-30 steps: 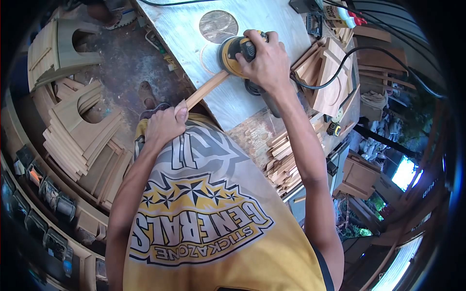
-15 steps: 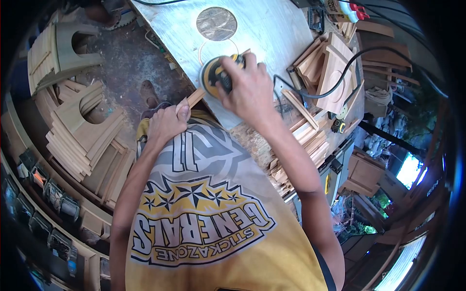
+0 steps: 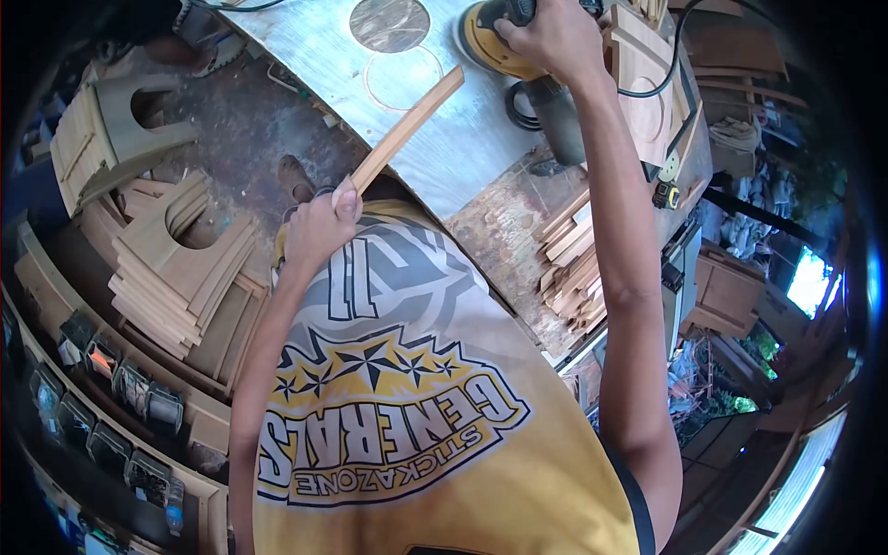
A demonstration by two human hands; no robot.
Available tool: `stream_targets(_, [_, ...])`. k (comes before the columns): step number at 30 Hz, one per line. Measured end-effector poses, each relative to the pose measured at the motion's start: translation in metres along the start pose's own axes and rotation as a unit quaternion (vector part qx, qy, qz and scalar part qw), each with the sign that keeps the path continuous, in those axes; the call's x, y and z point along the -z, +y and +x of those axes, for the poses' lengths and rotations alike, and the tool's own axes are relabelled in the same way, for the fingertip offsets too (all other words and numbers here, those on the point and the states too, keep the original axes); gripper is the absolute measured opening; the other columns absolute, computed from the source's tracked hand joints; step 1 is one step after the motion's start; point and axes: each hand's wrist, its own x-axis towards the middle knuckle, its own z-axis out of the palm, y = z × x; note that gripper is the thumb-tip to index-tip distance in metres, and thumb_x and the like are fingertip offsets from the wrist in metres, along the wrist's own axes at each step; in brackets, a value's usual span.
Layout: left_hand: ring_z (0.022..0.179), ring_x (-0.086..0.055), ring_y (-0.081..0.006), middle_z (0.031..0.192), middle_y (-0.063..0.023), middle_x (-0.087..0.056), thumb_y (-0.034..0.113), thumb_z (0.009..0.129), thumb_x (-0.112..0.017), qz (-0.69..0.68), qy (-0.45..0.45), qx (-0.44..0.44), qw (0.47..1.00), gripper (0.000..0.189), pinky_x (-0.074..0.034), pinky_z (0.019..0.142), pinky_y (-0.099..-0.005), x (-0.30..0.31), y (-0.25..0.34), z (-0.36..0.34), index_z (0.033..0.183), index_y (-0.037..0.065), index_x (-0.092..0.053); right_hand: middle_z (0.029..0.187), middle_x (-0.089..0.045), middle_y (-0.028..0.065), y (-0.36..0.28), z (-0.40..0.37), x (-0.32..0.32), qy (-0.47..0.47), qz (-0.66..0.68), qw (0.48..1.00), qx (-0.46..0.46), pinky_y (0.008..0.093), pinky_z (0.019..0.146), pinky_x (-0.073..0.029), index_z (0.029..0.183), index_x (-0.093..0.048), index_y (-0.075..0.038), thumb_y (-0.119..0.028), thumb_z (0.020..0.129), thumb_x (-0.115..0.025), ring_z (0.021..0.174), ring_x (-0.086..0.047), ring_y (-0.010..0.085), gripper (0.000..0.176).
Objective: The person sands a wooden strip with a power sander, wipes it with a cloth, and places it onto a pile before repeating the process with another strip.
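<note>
My left hand (image 3: 321,225) is closed round the lower end of a narrow wooden strip (image 3: 410,127), close in front of my shirt. The strip slants up and right over a pale, worn board (image 3: 462,171). My right hand (image 3: 560,42) grips a yellow and black orbital sander (image 3: 499,54) at the board's right side, near the top of the view. A dark dust canister (image 3: 557,125) hangs from the sander toward me. The strip's upper end stands apart from the sander.
The board has a round hole (image 3: 390,23) and a drawn circle beside it. Wood pieces (image 3: 578,264) and a tape measure (image 3: 665,195) lie on the bench at right. Stacked panels with curved cutouts (image 3: 171,268) stand at left. A black cable (image 3: 668,69) loops at upper right.
My right hand has carried the sander up and right, off the strip's end. The strip now shows at full length, still in my left hand. The view has shifted slightly.
</note>
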Motion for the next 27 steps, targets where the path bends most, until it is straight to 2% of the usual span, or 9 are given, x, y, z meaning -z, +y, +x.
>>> stream_targets(3, [0.1,-0.069,-0.0547,0.098,-0.0366,-0.071,0.051,0.102,-0.05,0.005,0.0,0.005,1.0,0.058,-0.053,0.094,-0.059,-0.002,-0.001,0.001,0.104,-0.001,-0.076,0.111,-0.065,0.0256,-0.012,0.002,0.006,-0.037,-0.054,0.998,0.007,0.0518,0.088,-0.056,0.127,-0.063,-0.015,-0.028,0.075,-0.079,0.102,-0.067,0.0445,0.056])
stream_targets(4, [0.1,-0.069,-0.0547,0.098,-0.0366,-0.071,0.051,0.102,-0.05,0.004,0.0,0.003,1.0,0.058,-0.053,0.094,-0.059,-0.002,-0.001,0.002,0.104,-0.001,-0.076,0.111,-0.064,0.0269,-0.019,-0.002,0.007,-0.06,-0.021,0.998,-0.015,0.0527,0.088,-0.056,0.128,-0.063,-0.014,-0.029,0.076,-0.079,0.102,-0.067,0.0464,0.056])
stream_targets(8, [0.099,-0.069,-0.0538,0.098,-0.036,-0.071,0.051,0.102,-0.049,-0.001,-0.014,0.009,1.0,0.059,-0.053,0.093,-0.0587,0.002,0.001,-0.003,0.102,-0.001,-0.076,0.114,-0.063,0.0287,-0.021,-0.022,-0.023,-0.071,0.009,0.997,0.027,0.0545,0.086,-0.056,0.128,-0.064,-0.014,-0.029,0.078,-0.078,0.101,-0.066,0.0498,0.054])
stream_targets(11, [0.096,-0.07,-0.0536,0.095,-0.0359,-0.071,0.05,0.103,-0.047,0.015,-0.015,0.017,1.0,0.06,-0.054,0.09,-0.0586,0.003,0.0,-0.004,0.1,-0.002,-0.076,0.113,-0.063,0.0288,-0.037,-0.031,-0.025,-0.076,0.008,0.997,0.018,0.054,0.087,-0.055,0.128,-0.063,-0.013,-0.027,0.078,-0.077,0.1,-0.066,0.0491,0.053])
stream_targets(14, [0.092,-0.07,-0.0541,0.09,-0.0355,-0.07,0.052,0.102,-0.048,0.0,0.002,-0.009,1.0,0.061,-0.055,0.086,-0.0584,-0.006,-0.009,-0.006,0.099,-0.002,-0.076,0.111,-0.063,0.0283,-0.042,-0.036,-0.034,-0.055,0.014,0.997,0.055,0.0533,0.086,-0.055,0.126,-0.063,-0.011,-0.023,0.077,-0.077,0.097,-0.065,0.048,0.052])
stream_targets(19, [0.094,-0.07,-0.0537,0.094,-0.0355,-0.071,0.053,0.101,-0.048,-0.02,-0.002,-0.004,1.0,0.062,-0.055,0.087,-0.0581,-0.014,-0.019,-0.004,0.101,-0.002,-0.076,0.109,-0.062,0.0275,-0.056,-0.04,-0.032,-0.096,-0.001,0.993,0.066,0.053,0.085,-0.054,0.127,-0.063,-0.011,-0.023,0.077,-0.078,0.098,-0.065,0.0475,0.054])
stream_targets(22, [0.097,-0.07,-0.0532,0.097,-0.0355,-0.071,0.055,0.101,-0.046,-0.023,-0.015,0.009,1.0,0.064,-0.054,0.089,-0.0582,-0.007,-0.014,-0.005,0.103,-0.001,-0.076,0.11,-0.062,0.0265,-0.069,-0.061,-0.034,-0.085,-0.009,0.993,0.077,0.0523,0.085,-0.054,0.129,-0.063,-0.013,-0.025,0.076,-0.08,0.097,-0.065,0.0468,0.057])
stream_targets(24, [0.099,-0.069,-0.0529,0.099,-0.0356,-0.071,0.056,0.102,-0.044,-0.026,-0.023,0.016,0.999,0.066,-0.054,0.09,-0.0583,-0.005,-0.012,-0.002,0.104,-0.001,-0.076,0.11,-0.063,0.0226,-0.081,-0.078,-0.039,-0.083,-0.034,0.991,0.103,0.0515,0.075,-0.059,0.128,-0.065,-0.023,-0.03,0.081,-0.082,0.093,-0.069,0.0444,0.051])
stream_targets(27, [0.101,-0.069,-0.0527,0.1,-0.0355,-0.071,0.056,0.102,-0.041,-0.027,-0.032,0.006,0.999,0.067,-0.054,0.092,-0.0584,-0.001,-0.005,0.002,0.107,-0.001,-0.076,0.107,-0.056,0.0215,-0.1,-0.11,-0.033,-0.12,0.004,0.985,0.125,0.0513,0.066,-0.058,0.121,-0.062,-0.023,-0.025,0.078,-0.082,0.086,-0.066,0.0451,0.047])
